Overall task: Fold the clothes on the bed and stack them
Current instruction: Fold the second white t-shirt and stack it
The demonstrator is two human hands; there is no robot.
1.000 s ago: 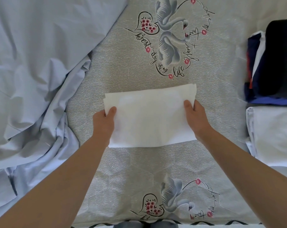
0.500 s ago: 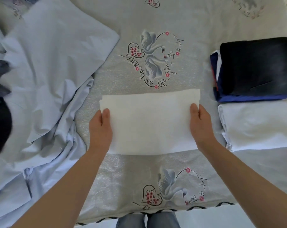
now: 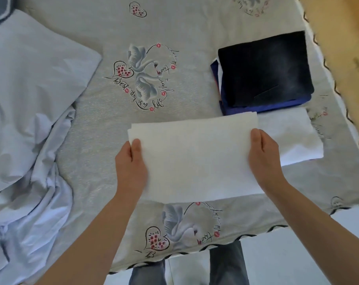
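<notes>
Folded white cloth (image 3: pixel 195 157) held above grey swan-print bedspread (image 3: pixel 174 27) beside wooden floor (image 3: pixel 343 27).

You see matt white cloth in the folded garment (image 3: pixel 195 157), dark denim-like fabric (image 3: pixel 264 68) topping the stack by the bed's right edge, a finely textured printed bedspread (image 3: pixel 104 112), and smooth, creased pale-blue sheeting (image 3: pixel 30 99).

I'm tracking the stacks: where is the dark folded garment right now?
In the head view, the dark folded garment tops a pile at the bed's upper right, just beyond the folded white pile.
</notes>
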